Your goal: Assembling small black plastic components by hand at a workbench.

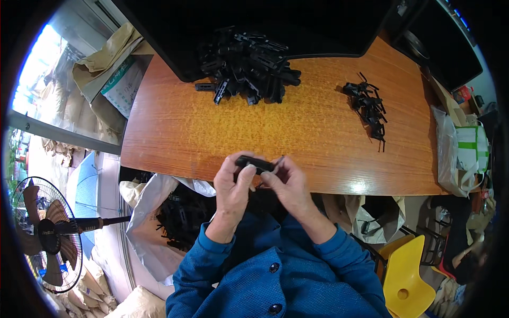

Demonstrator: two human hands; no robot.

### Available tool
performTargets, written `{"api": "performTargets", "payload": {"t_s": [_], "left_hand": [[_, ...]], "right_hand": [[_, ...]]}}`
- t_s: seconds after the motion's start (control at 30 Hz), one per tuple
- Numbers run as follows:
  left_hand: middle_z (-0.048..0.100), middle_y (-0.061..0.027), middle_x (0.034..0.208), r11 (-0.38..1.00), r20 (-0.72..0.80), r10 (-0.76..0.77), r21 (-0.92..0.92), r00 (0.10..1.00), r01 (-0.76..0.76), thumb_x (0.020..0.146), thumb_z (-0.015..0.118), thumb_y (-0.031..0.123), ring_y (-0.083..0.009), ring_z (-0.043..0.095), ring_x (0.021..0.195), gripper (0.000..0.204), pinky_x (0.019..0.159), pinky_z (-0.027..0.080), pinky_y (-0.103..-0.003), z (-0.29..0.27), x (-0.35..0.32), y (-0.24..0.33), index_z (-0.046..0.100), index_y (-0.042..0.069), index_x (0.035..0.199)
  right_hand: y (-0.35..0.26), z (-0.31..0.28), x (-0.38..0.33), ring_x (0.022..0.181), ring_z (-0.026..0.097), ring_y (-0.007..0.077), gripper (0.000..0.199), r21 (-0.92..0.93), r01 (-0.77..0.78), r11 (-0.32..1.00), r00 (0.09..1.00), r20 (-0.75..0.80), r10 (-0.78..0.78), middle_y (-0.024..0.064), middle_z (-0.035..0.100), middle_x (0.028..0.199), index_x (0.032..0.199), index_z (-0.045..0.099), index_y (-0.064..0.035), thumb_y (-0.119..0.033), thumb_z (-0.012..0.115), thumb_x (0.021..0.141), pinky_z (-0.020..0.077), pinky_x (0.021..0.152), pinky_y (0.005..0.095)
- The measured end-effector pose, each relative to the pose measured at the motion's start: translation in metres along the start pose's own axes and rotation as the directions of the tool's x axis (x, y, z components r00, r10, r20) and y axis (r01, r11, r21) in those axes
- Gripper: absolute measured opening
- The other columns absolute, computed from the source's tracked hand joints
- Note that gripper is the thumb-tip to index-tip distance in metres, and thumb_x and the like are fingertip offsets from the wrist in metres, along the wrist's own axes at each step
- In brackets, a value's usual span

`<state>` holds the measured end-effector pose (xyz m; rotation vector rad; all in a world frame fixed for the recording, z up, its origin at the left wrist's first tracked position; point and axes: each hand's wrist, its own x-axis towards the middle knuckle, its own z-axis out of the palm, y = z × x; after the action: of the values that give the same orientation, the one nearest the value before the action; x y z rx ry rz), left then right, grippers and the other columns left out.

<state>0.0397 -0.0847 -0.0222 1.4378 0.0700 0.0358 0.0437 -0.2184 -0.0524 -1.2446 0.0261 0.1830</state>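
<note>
Just over the table's near edge, a small elongated black part (pixel 255 164), looking like plastic, is held between both hands. My left hand (pixel 232 185) grips its left end, thumb along the near side. My right hand (pixel 289 185) pinches its right end with thumb and forefinger; a thin light sliver shows by that forefinger, too small to name. Beyond the hands, a heap of similar black parts (pixel 246 66) lies at the far middle. To the right, a smaller cluster of black parts with thin legs (pixel 367 106) lies on the wooden table (pixel 307 127).
A dark screen (pixel 318 26) stands along the table's far side. Below the near edge, a white sack (pixel 151 233) of black parts is at left, a paper bag (pixel 395 212) at right. A fan (pixel 50 236) stands left, a yellow chair (pixel 408 281) right.
</note>
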Motion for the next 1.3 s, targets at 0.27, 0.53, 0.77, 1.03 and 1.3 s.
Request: {"api": "performTargets", "payload": {"t_s": [0.27, 0.53, 0.77, 1.03, 1.3], "left_hand": [[0.064, -0.0056, 0.092, 0.872, -0.18, -0.083, 0.463, 0.98, 0.159, 0.09, 0.053, 0.007, -0.0049, 0.053, 0.063, 0.017, 0.055, 0.041, -0.018, -0.115, -0.039, 0.027, 0.054, 0.001, 0.107], [0.052, -0.0206, 0.121, 0.231, 0.158, 0.239, 0.949, 0.958, -0.214, 0.078, 0.064, 0.007, -0.0395, 0.051, 0.111, 0.035, 0.092, 0.044, -0.043, -0.118, 0.019, 0.032, 0.054, 0.004, 0.111], [0.034, -0.0226, 0.141, 0.156, 0.377, 0.383, 0.873, 0.843, -0.462, 0.082, 0.066, 0.018, -0.0392, 0.034, 0.13, 0.051, 0.105, 0.032, -0.045, -0.021, 0.181, 0.015, 0.047, 0.007, 0.128], [0.037, -0.0209, 0.139, 0.318, 0.396, 0.394, 0.788, 0.83, -0.527, 0.082, 0.064, 0.017, -0.0386, 0.037, 0.128, 0.049, 0.105, 0.032, -0.044, 0.016, 0.176, -0.043, 0.049, 0.008, 0.127], [0.053, -0.0169, 0.119, 0.503, 0.379, 0.33, 0.704, 0.864, -0.501, 0.089, 0.052, 0.006, -0.0349, 0.055, 0.107, 0.028, 0.086, 0.047, -0.038, -0.004, 0.132, -0.032, 0.052, 0.007, 0.117]], "right_hand": [[-0.022, 0.005, -0.008, 0.098, 0.056, 0.0161, 0.05, -0.334, 0.142, 0.932, 0.92, 0.392, 0.0, 0.0079, 0.052, 0.11, 0.121, 0.049, -0.0043, -0.008, 0.073, 0.077, 0.0472, 0.076, 0.0233], [-0.068, -0.141, -0.02, 0.079, 0.052, 0.0111, 0.032, -0.732, 0.012, 0.681, 0.841, -0.361, -0.404, 0.0046, 0.054, 0.089, 0.116, 0.05, -0.0032, -0.002, 0.059, 0.085, 0.0444, 0.07, 0.0235], [-0.08, -0.216, 0.001, 0.094, 0.053, 0.0342, 0.046, -0.964, -0.198, 0.178, 0.785, -0.264, -0.56, 0.0212, 0.05, 0.106, 0.124, 0.043, -0.0004, -0.014, 0.063, 0.085, 0.0466, 0.074, 0.0381], [-0.07, -0.224, 0.025, 0.085, 0.055, 0.0419, 0.023, -0.984, -0.079, 0.159, 0.799, -0.158, -0.58, 0.0206, 0.054, 0.097, 0.102, 0.058, -0.0014, -0.001, 0.061, 0.079, 0.0467, 0.069, 0.0444], [-0.09, -0.214, 0.028, 0.085, 0.055, 0.0404, 0.021, -0.999, -0.034, 0.043, 0.883, -0.05, -0.467, 0.0191, 0.053, 0.099, 0.099, 0.057, 0.0008, 0.002, 0.06, 0.078, 0.0466, 0.071, 0.0444]]}}
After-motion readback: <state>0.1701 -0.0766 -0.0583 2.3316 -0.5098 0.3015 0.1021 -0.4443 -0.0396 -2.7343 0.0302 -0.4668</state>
